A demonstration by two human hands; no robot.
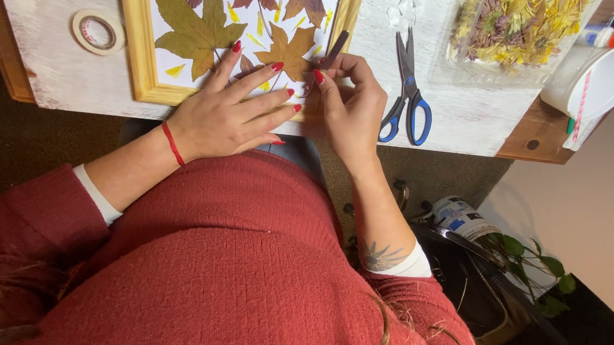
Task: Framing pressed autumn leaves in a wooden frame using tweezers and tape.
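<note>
My left hand [229, 116] lies flat with fingers spread on the lower right corner of a light wooden picture frame [139, 52]. Inside the frame, pressed autumn leaves [195, 30] and small yellow petals lie on white backing. My right hand [352, 105] pinches a thin dark tool [336, 48], probably tweezers, its tip pointing away over the frame's right edge next to an orange leaf [290, 50]. Both thumbs nearly meet at the frame's corner.
Blue-handled scissors [408, 94] lie shut to the right of my right hand. A tape roll [98, 31] sits at the left. A clear bag of dried flowers [518, 26] and a white tub [599, 83] stand at the right. A potted plant [526, 264] is on the floor.
</note>
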